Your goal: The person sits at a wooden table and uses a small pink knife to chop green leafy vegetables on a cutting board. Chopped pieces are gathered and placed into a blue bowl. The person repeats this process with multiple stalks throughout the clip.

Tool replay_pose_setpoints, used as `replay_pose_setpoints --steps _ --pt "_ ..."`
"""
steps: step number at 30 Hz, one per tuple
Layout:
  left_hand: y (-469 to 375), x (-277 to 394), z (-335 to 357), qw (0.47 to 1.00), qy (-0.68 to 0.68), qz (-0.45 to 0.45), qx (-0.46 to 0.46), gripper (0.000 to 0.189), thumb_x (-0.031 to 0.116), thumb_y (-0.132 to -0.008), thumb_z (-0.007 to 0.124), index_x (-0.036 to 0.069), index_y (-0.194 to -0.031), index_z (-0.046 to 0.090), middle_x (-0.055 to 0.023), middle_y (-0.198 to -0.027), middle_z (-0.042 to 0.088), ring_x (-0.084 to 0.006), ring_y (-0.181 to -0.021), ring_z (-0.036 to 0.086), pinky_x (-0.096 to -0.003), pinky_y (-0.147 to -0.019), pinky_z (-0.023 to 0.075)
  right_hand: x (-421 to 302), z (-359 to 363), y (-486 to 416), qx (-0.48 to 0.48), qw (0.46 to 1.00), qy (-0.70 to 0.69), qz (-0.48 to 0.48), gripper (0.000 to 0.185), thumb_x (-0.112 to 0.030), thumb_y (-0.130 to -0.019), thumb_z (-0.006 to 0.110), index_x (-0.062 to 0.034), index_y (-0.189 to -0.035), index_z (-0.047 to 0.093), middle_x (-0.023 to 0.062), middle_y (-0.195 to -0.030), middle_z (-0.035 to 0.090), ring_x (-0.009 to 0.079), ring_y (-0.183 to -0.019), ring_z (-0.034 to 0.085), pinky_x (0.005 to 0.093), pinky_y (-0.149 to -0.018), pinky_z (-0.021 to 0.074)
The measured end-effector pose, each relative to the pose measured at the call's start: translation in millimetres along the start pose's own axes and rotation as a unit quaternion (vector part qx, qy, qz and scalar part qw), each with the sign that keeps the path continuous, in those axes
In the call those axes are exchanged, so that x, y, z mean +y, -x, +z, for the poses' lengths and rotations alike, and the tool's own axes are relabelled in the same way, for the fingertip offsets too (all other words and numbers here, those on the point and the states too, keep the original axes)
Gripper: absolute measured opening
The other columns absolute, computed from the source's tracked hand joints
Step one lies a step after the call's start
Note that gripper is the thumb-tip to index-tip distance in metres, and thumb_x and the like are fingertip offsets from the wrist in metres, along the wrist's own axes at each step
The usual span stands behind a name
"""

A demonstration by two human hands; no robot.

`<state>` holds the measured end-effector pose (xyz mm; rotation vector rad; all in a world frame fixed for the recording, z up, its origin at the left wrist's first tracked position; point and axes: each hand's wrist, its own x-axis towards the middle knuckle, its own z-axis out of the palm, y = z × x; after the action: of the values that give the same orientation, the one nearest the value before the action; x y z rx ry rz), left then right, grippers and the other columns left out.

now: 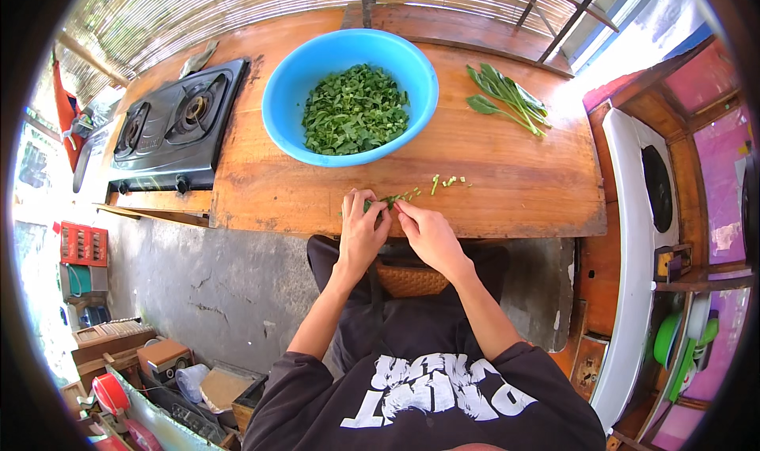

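Near the front edge of the wooden table, my left hand (363,228) presses green leaves (369,205) with its fingertips. Beside it, my right hand (428,234) is closed on a small reddish handle, probably a knife's; its blade is hidden at the leaves. Small cut stem pieces (435,185) lie to the right of my hands. Beyond them stands a large blue plastic basin (276,115) holding chopped green leaves (356,112). A small bunch of whole leafy greens (510,97) lies at the right back of the table.
The wooden table (504,198) spans the view ahead. A black two-burner gas stove (172,127) stands at its left, with a cloth (199,58) behind. A wooden cabinet with a white panel (623,243) is at the right. Boxes and a red crate (84,243) stand at lower left.
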<state>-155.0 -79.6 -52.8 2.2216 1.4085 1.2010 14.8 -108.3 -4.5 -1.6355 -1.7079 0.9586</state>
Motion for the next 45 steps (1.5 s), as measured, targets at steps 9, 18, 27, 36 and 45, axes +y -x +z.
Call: replay_pose_setpoints --steps 9,18,27,36,45 --pt "3.4 -5.7 5.7 1.000 -0.016 0.010 0.014 0.018 0.001 -0.086 0.077 0.002 -0.103 0.072 -0.0138 -0.107 0.065 -0.0399 -0.114 0.058 -0.0509 -0.102 0.0472 -1.0 -24.1 23.4 -0.032 0.999 -0.019 0.017 0.034 -0.022 -0.108 0.058 -0.0047 -0.135 0.070 0.0247 -0.115 0.074 0.0440 -0.106 0.070 0.0495 -0.091 0.0560" --pt "1.5 0.6 1.2 0.999 0.023 -0.025 0.017 0.017 -0.001 -0.085 0.077 0.001 -0.100 0.070 -0.0148 -0.109 0.064 -0.0404 -0.112 0.058 -0.0500 -0.098 0.0500 -6.5 -19.2 14.4 -0.018 1.000 -0.013 0.004 0.037 -0.018 -0.109 0.061 -0.0001 -0.140 0.066 0.0257 -0.115 0.075 0.0336 -0.093 0.075 0.0395 -0.090 0.0559" --pt "1.7 -7.2 3.0 0.998 0.040 0.016 0.044 0.016 -0.003 -0.083 0.078 0.000 -0.097 0.072 -0.0128 -0.102 0.067 -0.0371 -0.102 0.063 -0.0507 -0.108 0.0509 -10.8 -22.7 7.4 -0.016 0.999 0.021 0.034 0.037 -0.019 -0.108 0.061 -0.0010 -0.140 0.067 0.0261 -0.116 0.075 0.0365 -0.098 0.075 0.0394 -0.089 0.0565" --pt "-2.1 -2.8 -2.4 0.997 0.068 -0.002 0.038 0.016 -0.002 -0.085 0.077 0.001 -0.101 0.074 -0.0131 -0.098 0.072 -0.0350 -0.099 0.066 -0.0513 -0.110 0.0502 -8.6 -19.5 5.7 0.007 0.999 0.018 0.042 0.035 -0.022 -0.108 0.058 -0.0051 -0.136 0.069 0.0258 -0.113 0.074 0.0441 -0.106 0.071 0.0493 -0.090 0.0565" --pt "-2.0 -3.1 -1.8 0.994 0.090 -0.030 0.046 0.018 0.000 -0.086 0.078 0.001 -0.103 0.073 -0.0135 -0.095 0.074 -0.0348 -0.098 0.068 -0.0489 -0.109 0.0514 -10.9 -9.1 3.5 -0.004 1.000 0.016 0.014 0.035 -0.020 -0.108 0.060 -0.0034 -0.139 0.068 0.0252 -0.116 0.074 0.0404 -0.102 0.074 0.0433 -0.089 0.0567"
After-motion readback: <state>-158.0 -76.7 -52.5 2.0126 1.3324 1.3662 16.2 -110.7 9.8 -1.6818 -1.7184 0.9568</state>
